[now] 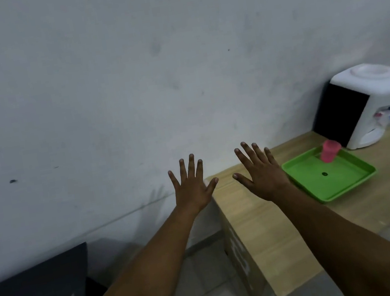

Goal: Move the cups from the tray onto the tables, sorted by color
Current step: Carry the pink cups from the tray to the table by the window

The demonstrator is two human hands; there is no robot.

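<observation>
Pink cup (330,150) stands at the far corner of the green tray (345,189), which lies on the wooden table (268,236) near a white water dispenser (372,102) (the cup looks blurred). Left hand (192,189) and right hand (262,178) are raised side by side, fingers spread wide, holding nothing. A dark table (37,290) sits lower left.

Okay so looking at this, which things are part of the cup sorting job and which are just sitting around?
Part of the job:
pink cup
green tray
wooden table
dark table
left hand and right hand, both open and empty

Just sitting around:
water dispenser
</observation>
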